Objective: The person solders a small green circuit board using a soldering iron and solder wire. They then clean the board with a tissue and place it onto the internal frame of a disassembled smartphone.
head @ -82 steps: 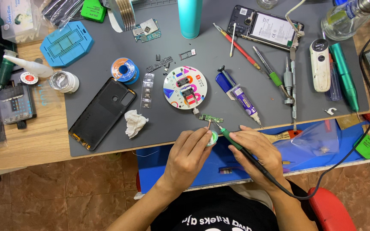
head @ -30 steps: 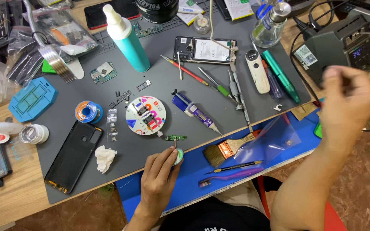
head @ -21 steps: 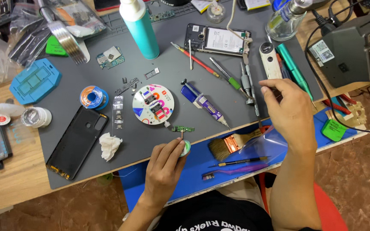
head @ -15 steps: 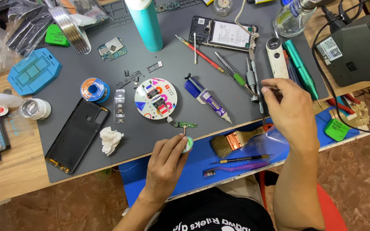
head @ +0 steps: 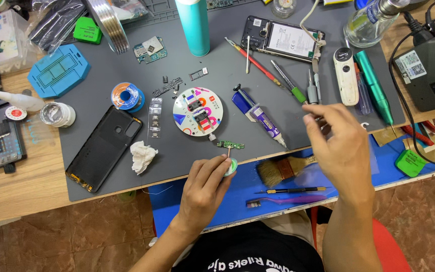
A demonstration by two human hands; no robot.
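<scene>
Fingers (head: 216, 166) of left hand (head: 205, 189) pinched on a small green-white tub (head: 231, 166) at the edge of the grey mat (head: 288, 80). Right hand (head: 338, 146), raised and blurred, fingers loosely curled, apparently empty; cannot tell for sure. Moments ago out at the grey station (head: 431, 75), now back above the brush (head: 280, 168), so iron parked, soldering paused. Small green circuit board (head: 230, 145) just beyond left fingertips, apart, beside round white dish (head: 198, 112).

Matt grey rubbery mat (head: 278, 65) on pale wood table (head: 21, 186). Shiny black plastic phone back (head: 104, 147) on mat, crumpled white paper (head: 142, 155) beside it.
</scene>
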